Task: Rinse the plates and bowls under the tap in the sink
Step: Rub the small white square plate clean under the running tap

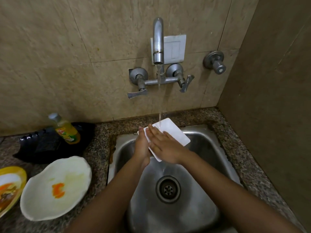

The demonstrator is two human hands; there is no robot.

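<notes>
You have the white square plate (pixel 173 133) tilted over the back-left part of the sink (pixel 198 195), its far edge under the water stream (pixel 159 98) falling from the tap (pixel 158 41). Your left hand (pixel 142 147) grips the plate's left edge. How its fingers lie behind the plate is hidden. Your right hand (pixel 164 145) lies flat on the plate's face, fingers straight and spread a little, holding nothing.

The plate's near corner hangs above the basin, apart from the sink's walls. The drain (pixel 168 189) lies uncovered in the middle of the sink, with bare steel around it, nearer you than the plate.

Left of the sink, on the tabletop (pixel 99 137), a soiled white wavy plate (pixel 57 187) sits with its rim close to the sink's left edge. A yellow plate (pixel 10 185) lies farther left of the sink. Behind them, a soap bottle (pixel 66 129) stands on a black tray (pixel 42 145). Right of the sink runs a narrow strip of tabletop, then the side wall (pixel 269 98).
</notes>
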